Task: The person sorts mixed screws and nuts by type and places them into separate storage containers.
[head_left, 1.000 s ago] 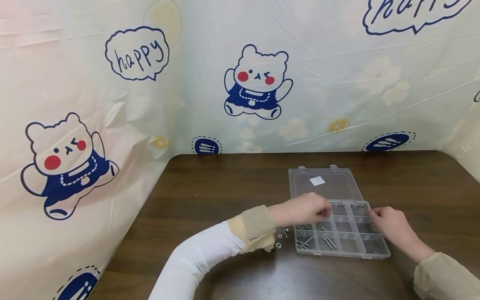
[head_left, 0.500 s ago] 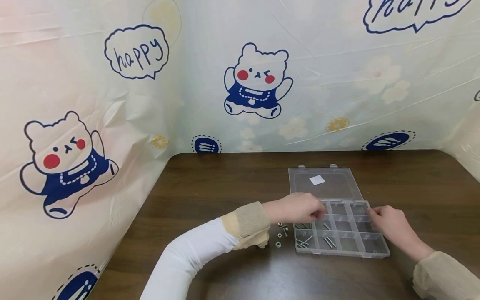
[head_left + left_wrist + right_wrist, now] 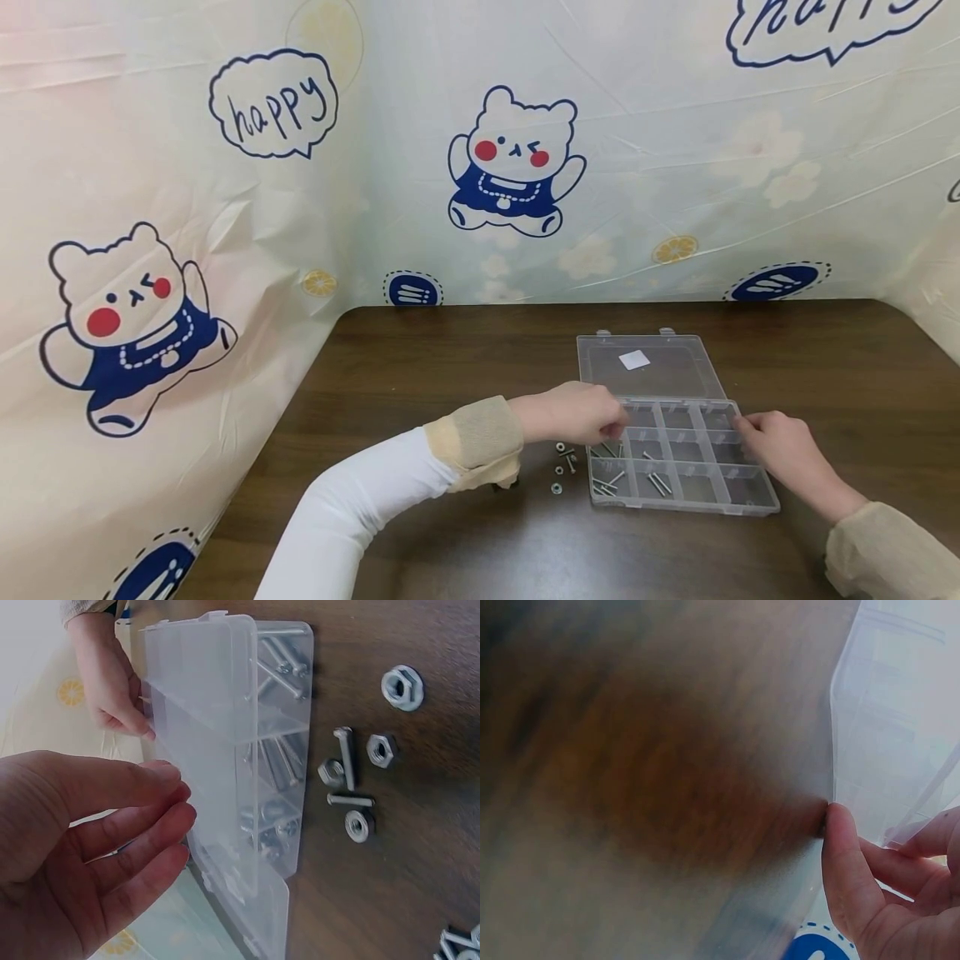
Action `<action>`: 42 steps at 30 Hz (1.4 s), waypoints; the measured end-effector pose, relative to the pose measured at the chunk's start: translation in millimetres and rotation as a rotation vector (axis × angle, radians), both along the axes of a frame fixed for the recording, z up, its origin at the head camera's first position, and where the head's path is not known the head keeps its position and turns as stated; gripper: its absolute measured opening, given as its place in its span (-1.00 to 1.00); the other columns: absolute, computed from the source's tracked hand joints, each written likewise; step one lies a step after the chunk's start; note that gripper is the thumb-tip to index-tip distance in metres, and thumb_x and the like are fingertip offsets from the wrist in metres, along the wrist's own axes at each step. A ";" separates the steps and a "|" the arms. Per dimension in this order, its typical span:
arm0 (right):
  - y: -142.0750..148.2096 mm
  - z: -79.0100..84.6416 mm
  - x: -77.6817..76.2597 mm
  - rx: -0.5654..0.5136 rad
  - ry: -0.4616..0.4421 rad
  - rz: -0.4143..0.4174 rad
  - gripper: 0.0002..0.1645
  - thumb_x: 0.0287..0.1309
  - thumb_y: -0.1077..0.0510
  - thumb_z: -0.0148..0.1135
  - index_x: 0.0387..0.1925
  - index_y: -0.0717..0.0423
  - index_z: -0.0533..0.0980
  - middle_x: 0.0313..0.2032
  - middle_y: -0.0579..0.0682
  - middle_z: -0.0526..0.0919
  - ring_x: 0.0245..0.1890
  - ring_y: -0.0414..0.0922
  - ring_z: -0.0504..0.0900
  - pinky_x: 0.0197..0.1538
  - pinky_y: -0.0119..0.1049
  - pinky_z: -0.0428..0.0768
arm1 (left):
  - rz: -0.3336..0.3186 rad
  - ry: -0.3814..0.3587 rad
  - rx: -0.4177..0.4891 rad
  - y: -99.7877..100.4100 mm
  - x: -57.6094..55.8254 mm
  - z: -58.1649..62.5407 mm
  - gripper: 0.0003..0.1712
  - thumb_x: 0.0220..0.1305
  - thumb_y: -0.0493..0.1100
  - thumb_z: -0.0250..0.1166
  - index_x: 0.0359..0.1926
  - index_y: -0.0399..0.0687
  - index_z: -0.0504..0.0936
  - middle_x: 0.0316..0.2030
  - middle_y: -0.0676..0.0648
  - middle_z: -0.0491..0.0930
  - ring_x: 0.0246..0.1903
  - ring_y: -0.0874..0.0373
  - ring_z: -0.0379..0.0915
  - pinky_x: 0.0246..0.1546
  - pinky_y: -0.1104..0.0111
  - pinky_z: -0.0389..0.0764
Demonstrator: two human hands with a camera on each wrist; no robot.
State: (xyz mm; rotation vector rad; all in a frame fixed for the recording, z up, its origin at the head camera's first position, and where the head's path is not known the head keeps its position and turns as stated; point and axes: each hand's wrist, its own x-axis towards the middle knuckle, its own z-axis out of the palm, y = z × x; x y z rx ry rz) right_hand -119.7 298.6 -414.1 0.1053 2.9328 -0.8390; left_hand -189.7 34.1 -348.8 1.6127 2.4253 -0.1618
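A clear plastic compartment box lies on the table with its lid folded back. My left hand hovers over the box's left back part. In the left wrist view its thumb meets the index fingertip, the other fingers are loosely bent, and nothing shows between them. My right hand pinches the box's right edge with thumb and fingers, also seen in the right wrist view. Bolts lie in several compartments on the left and middle; nuts fill another one.
Left of the box, loose nuts and small bolts lie on the brown table. More metal pieces show at the left wrist view's lower right corner. A printed cloth hangs behind the table.
My left hand has moved left over the box, from the middle column toward its left side. A bolt in the middle compartment shows more fully. My right hand stays at the box's edge.
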 end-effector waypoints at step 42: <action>-0.9 -1.3 0.6 0.007 0.020 -0.002 -0.53 0.28 0.09 -0.19 -0.57 0.19 0.54 -0.67 -0.08 0.53 -0.59 -0.18 0.40 -0.49 -0.27 0.32 | -0.084 -0.017 -0.028 -40.3 7.7 -30.8 -0.84 -0.06 -0.29 0.29 -0.54 0.12 0.63 -0.58 0.24 0.47 -0.53 0.41 0.32 -0.51 0.57 0.36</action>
